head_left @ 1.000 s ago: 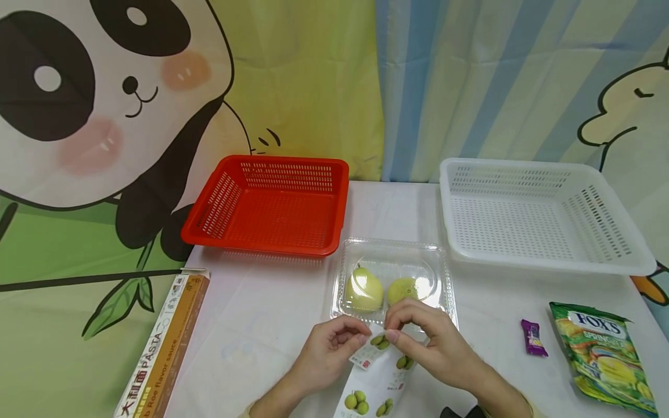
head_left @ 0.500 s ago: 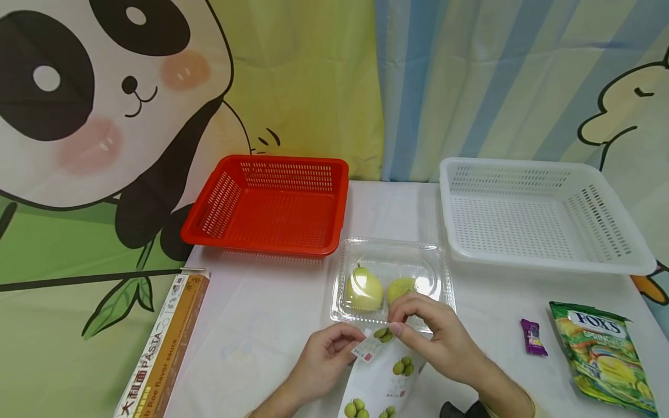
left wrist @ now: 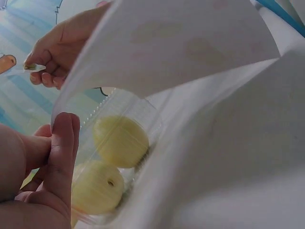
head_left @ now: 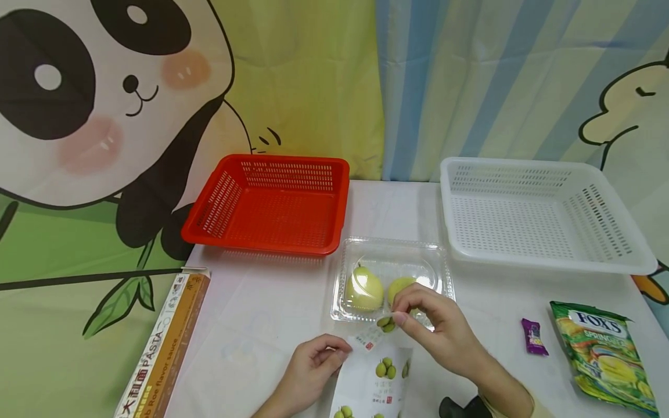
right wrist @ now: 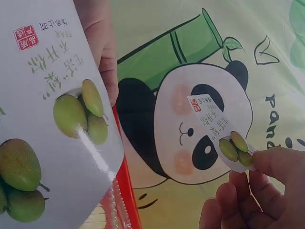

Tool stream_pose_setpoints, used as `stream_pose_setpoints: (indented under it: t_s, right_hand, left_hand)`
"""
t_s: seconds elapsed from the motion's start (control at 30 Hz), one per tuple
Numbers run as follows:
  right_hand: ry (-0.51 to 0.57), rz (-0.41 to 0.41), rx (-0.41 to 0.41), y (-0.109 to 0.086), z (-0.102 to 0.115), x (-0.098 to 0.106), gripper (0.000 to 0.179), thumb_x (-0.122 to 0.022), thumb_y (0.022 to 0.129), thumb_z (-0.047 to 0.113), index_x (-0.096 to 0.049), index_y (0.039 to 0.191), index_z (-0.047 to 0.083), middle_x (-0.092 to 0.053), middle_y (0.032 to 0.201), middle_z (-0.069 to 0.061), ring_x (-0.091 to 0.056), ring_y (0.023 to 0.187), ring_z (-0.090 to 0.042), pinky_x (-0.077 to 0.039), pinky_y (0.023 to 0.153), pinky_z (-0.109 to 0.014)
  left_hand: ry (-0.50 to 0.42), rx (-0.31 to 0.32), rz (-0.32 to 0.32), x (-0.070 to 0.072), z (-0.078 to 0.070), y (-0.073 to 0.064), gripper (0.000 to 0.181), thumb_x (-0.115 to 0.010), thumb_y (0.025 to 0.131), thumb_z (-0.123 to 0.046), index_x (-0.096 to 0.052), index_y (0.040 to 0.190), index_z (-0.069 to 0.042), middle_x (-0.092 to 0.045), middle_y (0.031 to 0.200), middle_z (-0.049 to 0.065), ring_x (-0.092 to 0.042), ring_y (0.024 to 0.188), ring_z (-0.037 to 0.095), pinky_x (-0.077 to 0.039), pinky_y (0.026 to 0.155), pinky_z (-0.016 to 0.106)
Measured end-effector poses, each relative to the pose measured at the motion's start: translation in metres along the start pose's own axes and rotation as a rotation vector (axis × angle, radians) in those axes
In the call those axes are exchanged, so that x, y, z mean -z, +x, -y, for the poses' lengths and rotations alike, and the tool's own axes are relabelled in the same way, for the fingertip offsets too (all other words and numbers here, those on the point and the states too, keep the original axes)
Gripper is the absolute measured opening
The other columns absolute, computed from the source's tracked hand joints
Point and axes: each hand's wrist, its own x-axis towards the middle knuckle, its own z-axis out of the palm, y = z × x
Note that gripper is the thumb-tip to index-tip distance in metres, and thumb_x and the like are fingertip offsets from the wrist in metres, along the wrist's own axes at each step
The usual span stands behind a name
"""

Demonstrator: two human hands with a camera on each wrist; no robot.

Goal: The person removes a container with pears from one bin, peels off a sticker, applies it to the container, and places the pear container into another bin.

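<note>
My left hand (head_left: 313,371) pinches the edge of a white sticker sheet (head_left: 363,383) printed with green fruit. Between thumb and forefinger, my right hand (head_left: 439,331) holds a single fruit sticker (right wrist: 214,129) by its fruit-printed end. In the right wrist view that sticker hangs apart from the sheet. A clear plastic clamshell box (head_left: 389,247) lies just beyond the hands, its lid over yellow-green pears (head_left: 364,290). The right hand overlaps the box's near right part in the head view. In the left wrist view the sheet's pale back covers part of the scene.
Behind the box stand a red basket (head_left: 287,248) on the left and a white basket (head_left: 549,264) on the right. At right lie a purple-wrapped candy (head_left: 533,338) and a green Fox's bag (head_left: 603,357). A pasta box (head_left: 164,348) is at the left edge.
The sticker has come away from the sheet in my right hand, which has risen slightly. My left hand has moved down and left with the sheet.
</note>
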Motion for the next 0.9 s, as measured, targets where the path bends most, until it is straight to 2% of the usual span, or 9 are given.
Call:
stream_pose_setpoints:
  t_s: [0.2, 0.37, 0.47, 0.67, 0.9]
  right_hand:
    - [-0.010, -0.015, -0.022, 0.001, -0.001, 0.000, 0.032, -0.058, 0.083, -0.023, -0.061, 0.096, 0.006, -0.060, 0.094, -0.009, -0.056, 0.093, -0.022, -0.049, 0.080, -0.026]
    - [-0.016, -0.023, -0.044, 0.000, -0.005, 0.000, 0.033, -0.058, 0.082, -0.024, -0.061, 0.096, 0.006, -0.059, 0.093, -0.009, -0.056, 0.091, -0.021, -0.049, 0.078, -0.026]
    - [-0.013, -0.022, -0.057, 0.000, -0.007, 0.000, 0.032, -0.058, 0.083, -0.023, -0.061, 0.096, 0.006, -0.059, 0.093, -0.009, -0.055, 0.090, -0.022, -0.048, 0.077, -0.026]
    - [-0.040, -0.019, -0.129, -0.001, -0.008, 0.002, 0.026, -0.060, 0.089, -0.014, -0.062, 0.098, 0.010, -0.060, 0.094, -0.007, -0.056, 0.089, -0.023, -0.049, 0.079, -0.027]
    - [-0.072, -0.023, -0.198, -0.001, -0.013, 0.004, 0.023, -0.061, 0.091, -0.010, -0.061, 0.096, 0.012, -0.061, 0.095, -0.004, -0.057, 0.090, -0.020, -0.050, 0.080, -0.027]
  left_hand:
    - [0.038, 0.008, -0.055, 0.002, 0.008, -0.004, 0.013, -0.062, 0.097, -0.012, -0.067, 0.105, -0.004, -0.069, 0.082, 0.006, -0.061, 0.067, 0.012, -0.055, 0.061, 0.031]
    - [0.118, -0.018, -0.140, 0.002, 0.014, -0.003, 0.011, -0.064, 0.096, -0.014, -0.068, 0.104, -0.009, -0.070, 0.080, 0.003, -0.065, 0.067, 0.016, -0.056, 0.060, 0.031]
    - [0.173, -0.037, -0.174, 0.002, 0.018, -0.002, 0.010, -0.066, 0.095, -0.015, -0.069, 0.103, -0.011, -0.070, 0.085, 0.000, -0.067, 0.072, 0.016, -0.056, 0.063, 0.029]
    - [0.348, -0.056, -0.202, 0.003, 0.026, 0.001, 0.005, -0.070, 0.092, -0.015, -0.069, 0.097, -0.012, -0.070, 0.086, -0.004, -0.067, 0.075, 0.009, -0.056, 0.063, 0.024]
    - [0.555, -0.139, -0.226, 0.002, 0.029, 0.005, 0.006, -0.072, 0.089, -0.006, -0.071, 0.094, -0.010, -0.070, 0.084, -0.004, -0.065, 0.075, 0.003, -0.053, 0.063, 0.016]
